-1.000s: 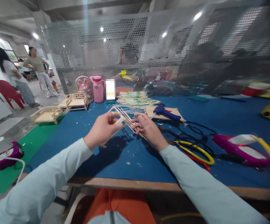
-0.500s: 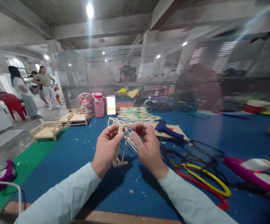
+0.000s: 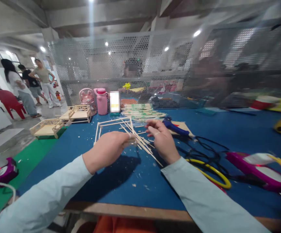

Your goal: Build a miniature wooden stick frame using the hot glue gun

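Note:
A frame of thin pale wooden sticks (image 3: 116, 124) hangs just above the blue table (image 3: 227, 129). My left hand (image 3: 106, 152) is closed on its near edge. My right hand (image 3: 162, 139) touches the sticks at the frame's right side with its fingers curled; whether they grip a stick is not clear. A blue glue gun (image 3: 173, 126) lies on a board just beyond my right hand.
Stacked sticks (image 3: 140, 110), a pink bottle (image 3: 102, 96) and a pink fan (image 3: 87, 97) stand at the back before a mesh screen. Finished small wooden beds (image 3: 48, 127) sit at the left. Black, yellow and red cables (image 3: 210, 161) and a magenta tool (image 3: 254, 166) lie at the right. People stand far left.
The stick frame has turned from upright between both hands to lying nearly flat and spread wide. My hands have moved apart and lowered a little.

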### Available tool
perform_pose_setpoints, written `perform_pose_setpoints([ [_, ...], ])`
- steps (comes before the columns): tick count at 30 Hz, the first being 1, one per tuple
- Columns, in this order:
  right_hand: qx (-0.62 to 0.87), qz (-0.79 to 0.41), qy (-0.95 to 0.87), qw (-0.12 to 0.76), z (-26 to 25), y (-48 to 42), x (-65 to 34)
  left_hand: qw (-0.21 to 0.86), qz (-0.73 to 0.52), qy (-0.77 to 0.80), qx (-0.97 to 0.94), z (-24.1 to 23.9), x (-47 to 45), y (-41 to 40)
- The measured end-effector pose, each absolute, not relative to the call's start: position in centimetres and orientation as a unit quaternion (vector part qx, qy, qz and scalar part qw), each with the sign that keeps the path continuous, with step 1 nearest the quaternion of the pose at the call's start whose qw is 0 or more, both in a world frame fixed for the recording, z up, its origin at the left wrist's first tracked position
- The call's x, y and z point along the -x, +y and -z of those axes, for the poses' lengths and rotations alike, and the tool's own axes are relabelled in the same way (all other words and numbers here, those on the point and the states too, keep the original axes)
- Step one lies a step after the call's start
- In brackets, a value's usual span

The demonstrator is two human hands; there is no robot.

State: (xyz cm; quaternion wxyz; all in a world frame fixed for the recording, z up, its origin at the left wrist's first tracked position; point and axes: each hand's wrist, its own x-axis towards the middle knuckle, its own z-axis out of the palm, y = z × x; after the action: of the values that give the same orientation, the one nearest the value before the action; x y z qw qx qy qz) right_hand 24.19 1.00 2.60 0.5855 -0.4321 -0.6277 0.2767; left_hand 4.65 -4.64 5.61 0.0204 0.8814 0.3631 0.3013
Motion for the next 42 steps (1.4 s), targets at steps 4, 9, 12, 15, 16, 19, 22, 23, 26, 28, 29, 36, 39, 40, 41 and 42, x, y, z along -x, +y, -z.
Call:
perform_pose_setpoints([
  [4,0.434,-0.276,-0.645,0.565,-1.9,1.4,-23.9,-0.074,-0.173,0.355,-0.916,-4.4,-3.8,-4.5],
  [9,0.405,-0.217,-0.752,0.473,-1.2,0.7,-23.4,-0.075,-0.178,0.310,-0.931,-2.6,-2.8,-4.1],
  [12,0.337,-0.123,-0.841,0.405,-1.0,-0.1,-23.7,-0.119,-0.249,0.295,-0.915,-1.2,-2.4,-3.9],
  [15,0.301,-0.064,-0.869,0.387,-0.9,-1.1,-24.0,-0.152,-0.293,0.301,-0.895,-0.1,-2.4,-3.9],
  [16,0.306,-0.058,-0.867,0.388,-0.9,-1.5,-24.0,-0.157,-0.298,0.304,-0.891,0.1,-2.6,-3.9],
  [19,0.339,-0.087,-0.856,0.381,-0.8,-2.7,-23.7,-0.153,-0.293,0.322,-0.887,0.2,-3.0,-4.2],
  [22,0.366,-0.139,-0.847,0.359,-0.6,-3.4,-23.0,-0.139,-0.289,0.346,-0.882,0.1,-3.4,-4.5],
  [23,0.371,-0.152,-0.845,0.355,-0.5,-3.5,-22.9,-0.136,-0.288,0.351,-0.881,0.0,-3.5,-4.6],
  [26,0.376,-0.167,-0.838,0.358,-0.3,-3.5,-22.5,-0.131,-0.277,0.355,-0.883,-0.1,-3.7,-4.6],
  [28,0.370,-0.167,-0.841,0.358,-0.2,-3.5,-22.5,-0.129,-0.269,0.358,-0.885,-0.2,-3.8,-4.6],
  [29,0.366,-0.167,-0.844,0.354,-0.2,-3.5,-22.5,-0.128,-0.266,0.360,-0.885,-0.3,-3.9,-4.6],
  [36,0.367,-0.164,-0.852,0.336,-0.5,-3.7,-22.4,-0.107,-0.261,0.378,-0.882,-0.7,-4.1,-4.6],
  [39,0.360,-0.151,-0.855,0.340,-0.4,-3.6,-22.4,-0.101,-0.267,0.379,-0.880,-0.6,-4.1,-4.5],
  [40,0.356,-0.145,-0.858,0.342,-0.4,-3.6,-22.4,-0.101,-0.270,0.380,-0.879,-0.6,-4.1,-4.5],
  [41,0.351,-0.137,-0.860,0.345,-0.3,-3.5,-22.5,-0.102,-0.274,0.380,-0.877,-0.5,-4.0,-4.4],
  [42,0.346,-0.130,-0.862,0.347,-0.3,-3.5,-22.5,-0.102,-0.277,0.381,-0.876,-0.5,-4.0,-4.4],
])
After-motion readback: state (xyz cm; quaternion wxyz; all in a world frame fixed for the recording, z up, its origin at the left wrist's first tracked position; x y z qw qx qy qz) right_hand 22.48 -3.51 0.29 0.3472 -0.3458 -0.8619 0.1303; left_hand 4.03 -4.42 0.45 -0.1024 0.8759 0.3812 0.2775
